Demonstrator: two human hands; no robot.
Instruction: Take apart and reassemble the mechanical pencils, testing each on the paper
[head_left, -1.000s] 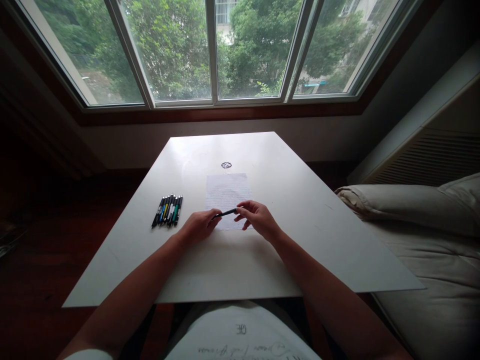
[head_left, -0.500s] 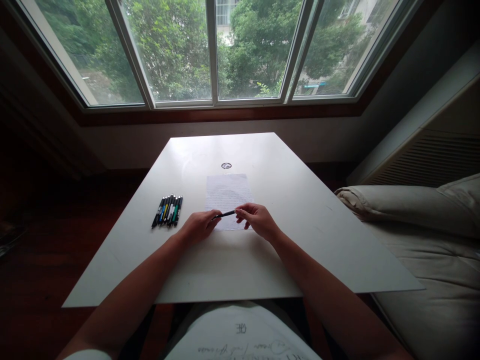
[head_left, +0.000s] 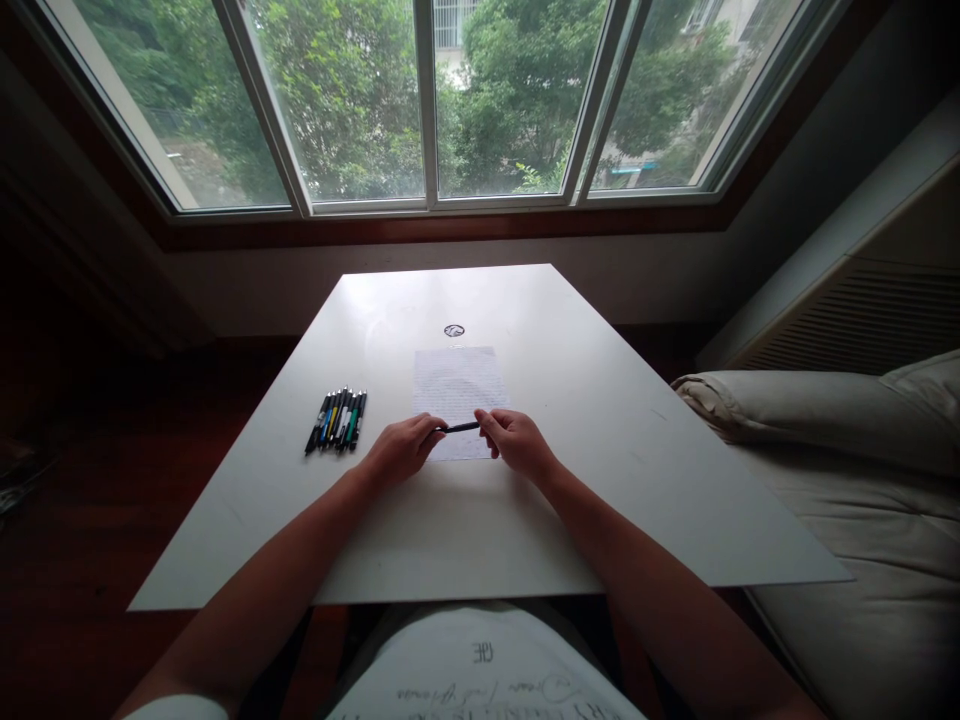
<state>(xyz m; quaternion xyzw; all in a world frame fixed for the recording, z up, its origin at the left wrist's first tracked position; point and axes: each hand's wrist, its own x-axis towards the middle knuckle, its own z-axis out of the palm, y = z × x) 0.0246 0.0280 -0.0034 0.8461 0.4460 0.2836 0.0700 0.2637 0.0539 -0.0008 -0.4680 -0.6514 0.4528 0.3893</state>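
Observation:
A black pen [head_left: 462,427] is held level between both of my hands, just over the near edge of a lined sheet of paper [head_left: 457,385] on the white table [head_left: 615,440]. My left hand [head_left: 403,449] pinches the pen's left end with its fingers closed. My right hand [head_left: 516,441] grips the right end, fingers curled. A row of several pens [head_left: 337,420] lies on the table to the left of my left hand.
A small round dark mark or disc [head_left: 453,330] sits on the table beyond the paper. A cream cushion or sofa [head_left: 832,420] stands at the right. Large windows [head_left: 427,100] face me, with dark floor on the left.
My hands have come slightly closer together on the pen, and the pen now lies more level. Nothing else on the table has moved.

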